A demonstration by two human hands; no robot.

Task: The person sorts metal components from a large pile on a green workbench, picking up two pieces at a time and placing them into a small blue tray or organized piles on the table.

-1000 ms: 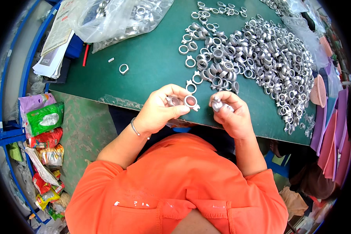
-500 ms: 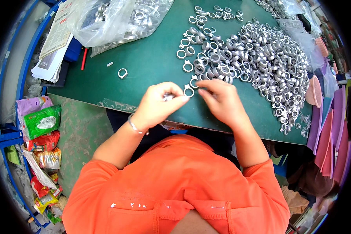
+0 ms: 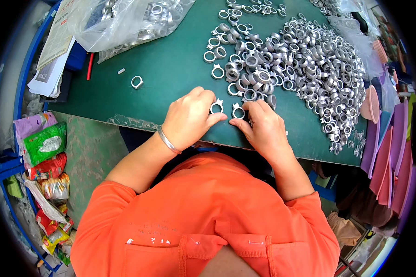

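Observation:
My left hand (image 3: 189, 115) rests at the table's near edge, thumb and fingers closed around the side of a small grey metal ring (image 3: 216, 107) with a lug on top. Just to the right, my right hand (image 3: 264, 123) has its thumb and forefinger at a second lugged metal ring (image 3: 238, 111). The two rings are side by side with a small gap between them. Beyond my hands lies a big heap of similar metal rings (image 3: 305, 64), with looser ones along its left side. My curled fingers partly hide what is in each palm.
On the green table (image 3: 171, 74) at left lie a single metal ring (image 3: 137, 82), a small white piece (image 3: 121, 71) and a red pen (image 3: 90, 67). A clear plastic bag of rings (image 3: 138, 27) stands at the back left. Pink and purple bins (image 3: 388, 157) flank the right side.
My hands have come to grip one ring each at the near edge; before, the two rings lay touching between them. The whole view has shifted slightly.

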